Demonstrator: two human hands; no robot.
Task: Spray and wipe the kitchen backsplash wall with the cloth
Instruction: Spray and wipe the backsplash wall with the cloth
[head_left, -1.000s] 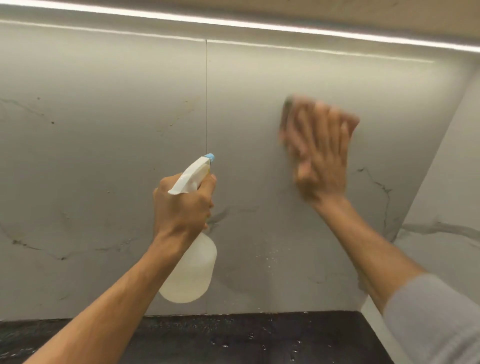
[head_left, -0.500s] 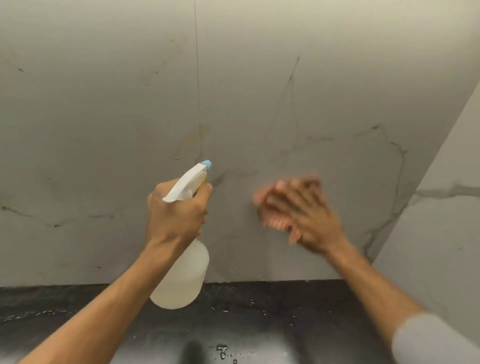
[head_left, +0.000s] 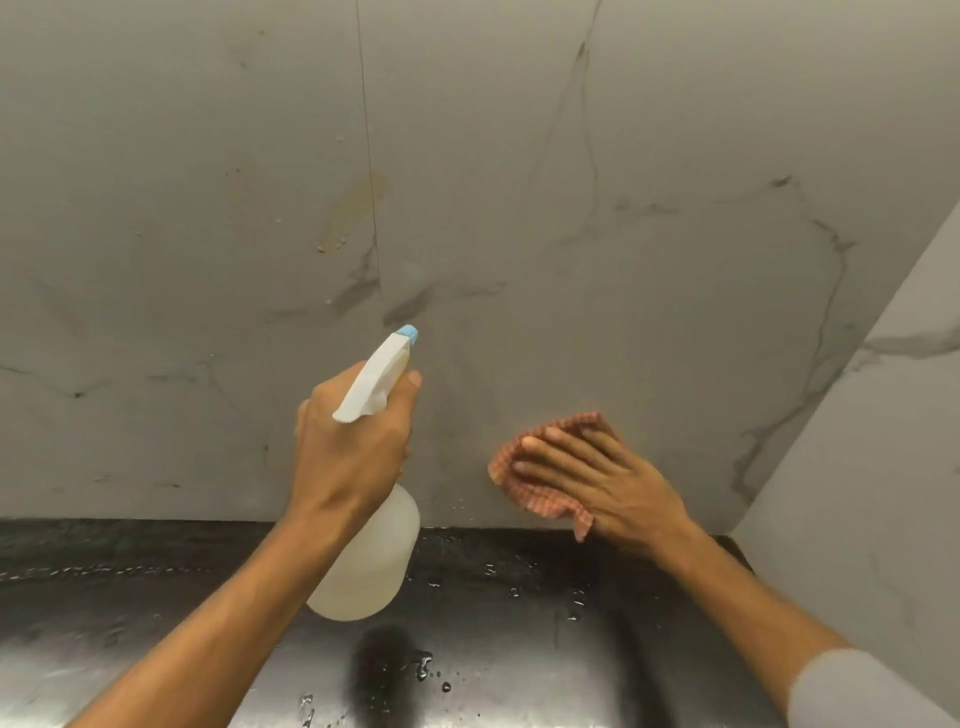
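The backsplash wall (head_left: 649, 156) is pale grey marble-look tile with dark veins, a vertical seam and a brownish stain (head_left: 353, 208) beside that seam. My left hand (head_left: 353, 447) grips a white spray bottle (head_left: 371, 556) with a blue nozzle tip (head_left: 408, 334) aimed at the wall. My right hand (head_left: 602, 483) lies flat, fingers spread, pressing an orange checked cloth (head_left: 535, 499) against the wall just above the counter. Most of the cloth is hidden under the hand.
A dark glossy countertop (head_left: 519, 623) with water droplets runs along the bottom of the wall. A side wall (head_left: 883, 493) of the same tile closes the corner at the right.
My right hand has swept the cloth down from high on the wall to its base near the counter. The view has tilted down. The left hand with the bottle has stayed about where it was.
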